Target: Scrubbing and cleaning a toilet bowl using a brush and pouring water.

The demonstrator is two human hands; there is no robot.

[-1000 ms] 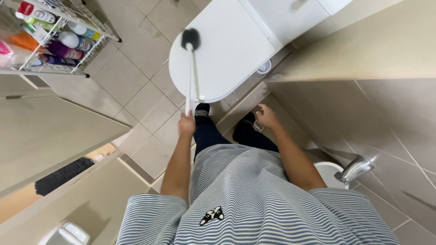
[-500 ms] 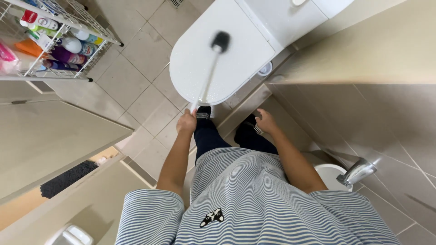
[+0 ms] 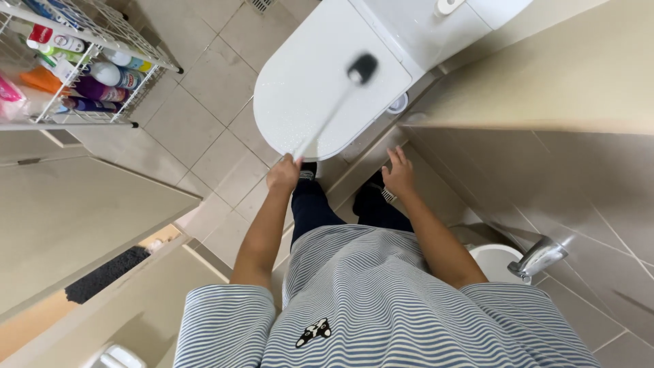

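brush (image 3: 362, 69): dark head on the closed white toilet lid (image 3: 306, 88), near its back | left hand (image 3: 283, 174): wrapped round the handle | right hand (image 3: 398, 173): fingers spread, holding nothing | lid wet with drops, front part not yet reached | wire rack (image 3: 82, 61) of bottles well apart

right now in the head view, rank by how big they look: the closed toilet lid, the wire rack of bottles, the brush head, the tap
1. closed toilet lid
2. wire rack of bottles, cut off at the frame edge, so its rank is unsure
3. tap, nearer the camera, so it may look larger than it is
4. brush head, blurred
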